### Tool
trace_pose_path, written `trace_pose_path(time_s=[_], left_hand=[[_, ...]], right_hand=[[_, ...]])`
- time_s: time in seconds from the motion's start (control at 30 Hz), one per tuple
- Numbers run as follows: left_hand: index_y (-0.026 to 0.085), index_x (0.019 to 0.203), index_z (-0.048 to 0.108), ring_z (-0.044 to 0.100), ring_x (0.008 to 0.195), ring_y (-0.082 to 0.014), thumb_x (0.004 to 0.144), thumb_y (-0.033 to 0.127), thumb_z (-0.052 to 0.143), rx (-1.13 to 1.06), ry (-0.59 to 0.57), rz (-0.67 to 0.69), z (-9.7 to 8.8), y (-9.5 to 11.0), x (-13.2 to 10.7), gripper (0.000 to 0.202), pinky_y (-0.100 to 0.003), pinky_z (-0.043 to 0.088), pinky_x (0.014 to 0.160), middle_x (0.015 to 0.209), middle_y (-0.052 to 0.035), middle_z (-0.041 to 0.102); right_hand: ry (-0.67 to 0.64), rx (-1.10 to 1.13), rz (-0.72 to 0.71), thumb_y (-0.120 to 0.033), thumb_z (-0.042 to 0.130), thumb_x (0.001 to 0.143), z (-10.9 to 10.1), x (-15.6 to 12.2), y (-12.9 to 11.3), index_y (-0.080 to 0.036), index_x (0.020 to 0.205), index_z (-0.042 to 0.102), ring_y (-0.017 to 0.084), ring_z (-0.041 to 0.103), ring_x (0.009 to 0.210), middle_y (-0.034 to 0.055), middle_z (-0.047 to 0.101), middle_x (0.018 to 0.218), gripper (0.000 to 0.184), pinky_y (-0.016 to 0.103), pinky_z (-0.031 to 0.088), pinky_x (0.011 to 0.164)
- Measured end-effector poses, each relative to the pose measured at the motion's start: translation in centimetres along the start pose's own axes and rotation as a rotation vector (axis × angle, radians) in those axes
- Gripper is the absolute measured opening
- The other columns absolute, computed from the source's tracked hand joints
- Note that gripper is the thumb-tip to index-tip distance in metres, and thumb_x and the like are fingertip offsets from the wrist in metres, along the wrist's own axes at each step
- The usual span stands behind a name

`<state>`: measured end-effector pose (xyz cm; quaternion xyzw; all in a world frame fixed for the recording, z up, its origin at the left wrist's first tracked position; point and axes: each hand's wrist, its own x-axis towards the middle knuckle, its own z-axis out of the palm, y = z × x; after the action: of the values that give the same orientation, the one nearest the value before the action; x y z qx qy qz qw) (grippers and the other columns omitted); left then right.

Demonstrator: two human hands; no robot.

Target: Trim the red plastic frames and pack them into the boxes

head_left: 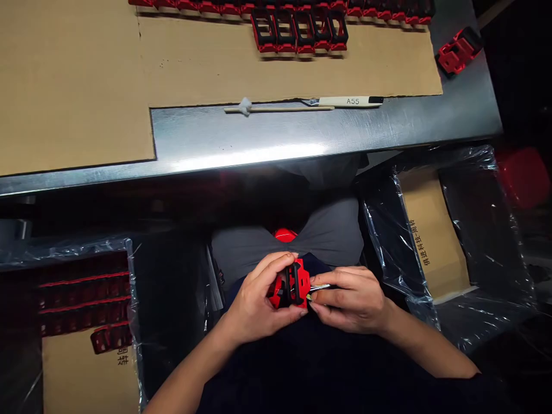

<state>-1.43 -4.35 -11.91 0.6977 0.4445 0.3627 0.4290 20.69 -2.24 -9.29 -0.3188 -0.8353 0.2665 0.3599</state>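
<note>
My left hand [261,296] is closed around a red and black plastic part [303,280], holding it by its top and bottom edges above my lap. The part has an open frame shape with a slot in its red face. My right hand [351,299] meets it from the right, with a thin silvery tool [319,287] pinched between the fingers. The tool's tip touches or lies very close to the red face; which of the two I cannot tell. A small yellowish bit [309,297] shows by the right fingertips. Most of the tool is hidden by the fingers.
Cardboard [194,69] covers much of the metal bench [259,135], with rows of red and black parts [304,34] on it. A brush [349,102] and a stick with white fluff [276,109] lie along its edge. Plastic-lined boxes [435,241] flank me; the left one holds similar parts [86,302].
</note>
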Motion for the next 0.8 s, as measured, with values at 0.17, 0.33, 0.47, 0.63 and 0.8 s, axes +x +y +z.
trace_pose_path(time_s=[0.17, 0.33, 0.47, 0.63, 0.8], left_hand=[[0.024, 0.14, 0.046, 0.064, 0.117, -0.0291, 0.073, 0.024, 0.082, -0.009, 0.001, 0.016, -0.1, -0.1, 0.1, 0.076, -0.047, 0.058, 0.097, 0.129, -0.0138, 0.062], [0.024, 0.139, 0.047, 0.063, 0.118, -0.0283, 0.073, 0.022, 0.081, -0.016, 0.0, 0.002, -0.1, -0.1, 0.2, 0.074, -0.046, 0.057, 0.098, 0.129, -0.0133, 0.062], [0.024, 0.139, 0.048, 0.065, 0.116, -0.0288, 0.073, 0.027, 0.083, -0.012, 0.003, 0.004, -0.1, -0.2, 0.2, 0.074, -0.046, 0.058, 0.096, 0.128, -0.0134, 0.063], [0.024, 0.138, 0.05, 0.067, 0.113, -0.0296, 0.071, 0.038, 0.086, 0.005, 0.007, 0.025, -0.2, -0.6, 0.3, 0.077, -0.046, 0.06, 0.094, 0.125, -0.014, 0.066], [0.023, 0.137, 0.052, 0.068, 0.111, -0.03, 0.069, 0.047, 0.086, 0.005, 0.007, 0.039, -0.4, -0.8, 0.4, 0.079, -0.047, 0.06, 0.094, 0.123, -0.0145, 0.068]], right_hand=[[-0.019, -0.033, -0.025, -0.018, 0.072, 0.082, -0.2, 0.3, -0.1, -0.019, 0.084, 0.071, 0.01, 0.068, 0.058, 0.0041, 0.078, 0.086, 0.003, 0.021, 0.053, 0.052], [-0.033, -0.026, -0.028, -0.019, 0.071, 0.083, 0.0, 0.2, 0.0, -0.019, 0.086, 0.071, 0.01, 0.069, 0.06, 0.0036, 0.078, 0.087, 0.003, 0.021, 0.053, 0.054], [-0.054, -0.046, -0.037, -0.02, 0.071, 0.084, 0.0, 0.1, 0.1, -0.02, 0.087, 0.071, 0.01, 0.068, 0.059, 0.003, 0.078, 0.088, 0.003, 0.021, 0.053, 0.053], [-0.118, -0.087, -0.07, -0.021, 0.07, 0.087, -0.7, 0.5, 0.1, -0.021, 0.09, 0.071, 0.012, 0.073, 0.068, 0.0018, 0.078, 0.087, 0.003, 0.023, 0.063, 0.068], [-0.211, -0.098, -0.109, -0.021, 0.068, 0.09, -1.3, 1.1, -0.1, -0.019, 0.092, 0.071, 0.012, 0.074, 0.07, 0.0008, 0.078, 0.088, 0.004, 0.027, 0.064, 0.084]])
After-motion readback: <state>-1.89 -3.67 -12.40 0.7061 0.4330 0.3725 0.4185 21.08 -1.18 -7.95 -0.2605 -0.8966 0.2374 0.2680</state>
